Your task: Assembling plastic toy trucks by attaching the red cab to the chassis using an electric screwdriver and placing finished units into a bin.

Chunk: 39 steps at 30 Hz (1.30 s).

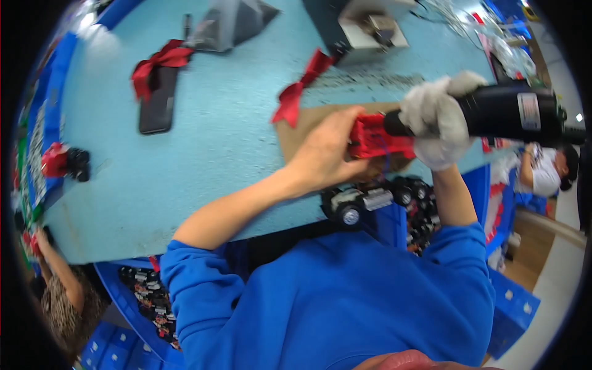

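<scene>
My bare left hand (327,148) grips a red plastic toy truck body (372,137) by its left end. In a pale glove, my right hand (436,120) is wrapped round a black electric screwdriver (502,114) lying nearly level, its nose over the right part of the red body. The glove hides part of the tool, and whether its tip touches a screw cannot be seen. Just below, near the table edge, sits a truck chassis (370,202) with black tyres and silver hubs. A thin blue wire hangs between body and chassis. Brown cardboard (288,139) lies under my left hand.
On the blue table (209,154) lie a dark phone (158,108), red ribbons (290,102) and a grey bag (228,28). A red-and-black toy piece (58,161) stands far left. Blue bins (139,308) of parts flank me. Other people work at both sides.
</scene>
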Motion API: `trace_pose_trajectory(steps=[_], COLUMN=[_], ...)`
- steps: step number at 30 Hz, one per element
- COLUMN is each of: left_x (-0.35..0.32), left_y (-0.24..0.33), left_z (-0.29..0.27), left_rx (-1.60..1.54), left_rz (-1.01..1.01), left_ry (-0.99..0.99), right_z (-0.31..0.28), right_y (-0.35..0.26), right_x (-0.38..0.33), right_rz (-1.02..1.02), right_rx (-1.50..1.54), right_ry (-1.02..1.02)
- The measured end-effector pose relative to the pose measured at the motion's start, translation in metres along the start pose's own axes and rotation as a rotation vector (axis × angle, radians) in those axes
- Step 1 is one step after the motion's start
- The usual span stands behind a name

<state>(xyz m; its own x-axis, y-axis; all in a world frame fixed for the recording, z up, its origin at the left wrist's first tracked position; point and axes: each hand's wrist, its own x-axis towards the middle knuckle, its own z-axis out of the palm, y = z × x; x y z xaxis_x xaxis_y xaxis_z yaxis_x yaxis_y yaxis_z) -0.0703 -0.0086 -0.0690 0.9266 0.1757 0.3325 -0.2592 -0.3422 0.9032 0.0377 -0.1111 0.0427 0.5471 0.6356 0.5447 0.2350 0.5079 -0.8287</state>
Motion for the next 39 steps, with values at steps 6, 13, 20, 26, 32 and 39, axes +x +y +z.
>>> trace_pose_trajectory(steps=[6, 13, 20, 26, 32, 39], left_x=[0.002, -0.005, -0.006, 0.000, 0.003, -0.026], left_y=[0.002, 0.001, 0.016, 0.017, 0.014, 0.056], left_z=[0.003, -0.003, -0.005, 0.000, 0.010, -0.048], left_rx=[0.065, 0.101, 0.033, -0.049, -0.004, 0.304], left_rz=[0.065, 0.177, 0.052, -0.006, -0.005, 0.449], left_ry=[0.078, 0.074, -0.004, -0.020, 0.044, 0.156], right_z=[-0.001, 0.004, -0.134, -0.217, -0.228, -0.095], right_y=[0.003, -0.050, -0.031, -0.035, 0.018, -0.003], right_x=[-0.021, -0.013, 0.011, 0.021, -0.073, -0.211], right_rz=[-0.068, -0.141, 0.122, 0.332, 0.503, 0.231], right_rx=[0.003, -0.194, -0.117, -0.308, -1.513, -0.607], right_ry=[0.074, 0.091, 0.621, 0.773, 0.079, 0.317])
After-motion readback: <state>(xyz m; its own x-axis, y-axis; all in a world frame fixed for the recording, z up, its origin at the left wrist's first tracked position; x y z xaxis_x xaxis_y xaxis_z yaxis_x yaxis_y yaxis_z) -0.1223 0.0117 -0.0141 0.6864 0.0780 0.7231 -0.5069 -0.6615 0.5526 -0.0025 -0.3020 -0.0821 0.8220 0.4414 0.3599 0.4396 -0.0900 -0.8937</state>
